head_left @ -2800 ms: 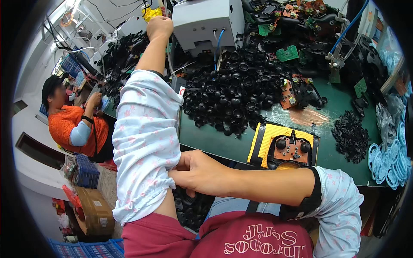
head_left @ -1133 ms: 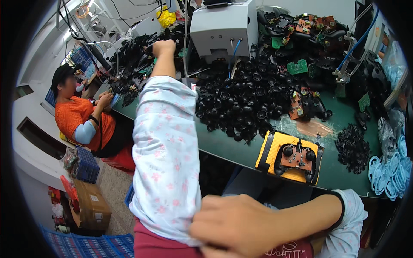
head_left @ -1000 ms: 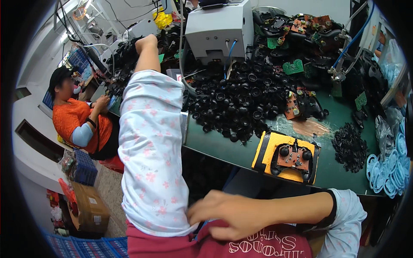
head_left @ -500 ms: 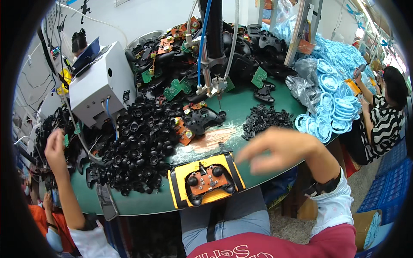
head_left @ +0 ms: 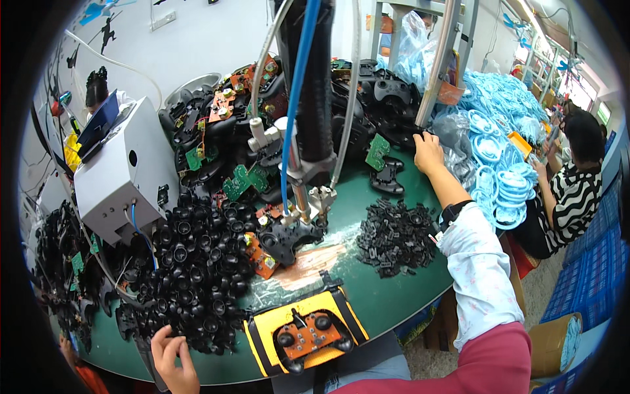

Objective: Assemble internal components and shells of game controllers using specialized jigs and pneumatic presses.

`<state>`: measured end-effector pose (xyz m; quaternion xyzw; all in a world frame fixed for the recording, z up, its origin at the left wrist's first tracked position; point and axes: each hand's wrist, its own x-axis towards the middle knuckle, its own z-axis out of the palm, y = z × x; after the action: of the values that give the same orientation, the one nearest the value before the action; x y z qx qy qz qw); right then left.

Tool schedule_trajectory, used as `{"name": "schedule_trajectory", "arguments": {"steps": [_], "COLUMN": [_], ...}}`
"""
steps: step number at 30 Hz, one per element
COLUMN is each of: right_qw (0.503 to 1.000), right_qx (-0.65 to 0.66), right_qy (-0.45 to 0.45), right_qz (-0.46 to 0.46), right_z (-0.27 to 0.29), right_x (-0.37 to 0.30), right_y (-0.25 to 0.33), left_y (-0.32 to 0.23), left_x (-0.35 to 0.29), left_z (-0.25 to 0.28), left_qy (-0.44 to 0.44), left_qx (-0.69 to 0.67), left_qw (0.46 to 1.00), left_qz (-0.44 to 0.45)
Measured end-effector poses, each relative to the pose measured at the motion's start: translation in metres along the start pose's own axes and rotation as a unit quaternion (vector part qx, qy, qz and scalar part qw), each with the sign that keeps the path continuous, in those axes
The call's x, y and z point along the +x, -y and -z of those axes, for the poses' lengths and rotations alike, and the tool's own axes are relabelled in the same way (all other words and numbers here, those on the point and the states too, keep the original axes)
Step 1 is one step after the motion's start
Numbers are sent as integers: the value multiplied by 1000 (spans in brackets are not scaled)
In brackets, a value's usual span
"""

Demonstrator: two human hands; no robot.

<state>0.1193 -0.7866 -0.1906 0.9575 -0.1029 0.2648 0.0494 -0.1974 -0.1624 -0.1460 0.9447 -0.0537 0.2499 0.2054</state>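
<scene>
My right hand (head_left: 430,154) reaches to the back right, its bent fingers at the edge of the piled black game controller shells (head_left: 394,92); nothing shows in its grip. My left hand (head_left: 174,364) hovers at the near left edge of the table, fingers loosely curled and apart, holding nothing visible. Between my arms lies a yellow fixture (head_left: 262,331) with black strips. A black controller shell (head_left: 344,343) sits in it, carrying an orange circuit board (head_left: 308,338) and two black thumbsticks. Beside my left hand is a heap of black thumbstick caps (head_left: 197,276).
A screwdriver on a stand (head_left: 305,203) hangs over another controller (head_left: 285,241). Small black parts (head_left: 394,236) form a pile at right. A grey machine box (head_left: 125,171) stands left. Blue cable coils (head_left: 508,190) are heaped at right, near a co-worker (head_left: 567,164).
My right hand has gone from beside the yellow fixture to the controller pile at the back right. My left hand has come down and right to the table's near edge. The view has shifted.
</scene>
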Motion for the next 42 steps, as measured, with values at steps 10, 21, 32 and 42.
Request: {"name": "schedule_trajectory", "arguments": {"steps": [10, 21, 32, 42], "right_qw": [724, 502, 754, 791], "right_qx": [674, 829, 516, 483], "right_qy": [59, 146, 127, 170], "right_qz": [-130, 199, 386, 334], "right_z": [119, 221, 252, 226], "right_x": [11, -164, -191, -231], "right_y": [18, 177, 204, 196], "left_y": [-36, -138, -113, -89], "left_x": [14, 85, 84, 29], "left_z": [2, -52, -18, -39], "left_qy": [27, 313, 351, 220], "left_qx": [-76, -719, -615, -317], "left_qw": [996, 591, 675, 923], "left_qz": [47, 188, 210, 2]}}
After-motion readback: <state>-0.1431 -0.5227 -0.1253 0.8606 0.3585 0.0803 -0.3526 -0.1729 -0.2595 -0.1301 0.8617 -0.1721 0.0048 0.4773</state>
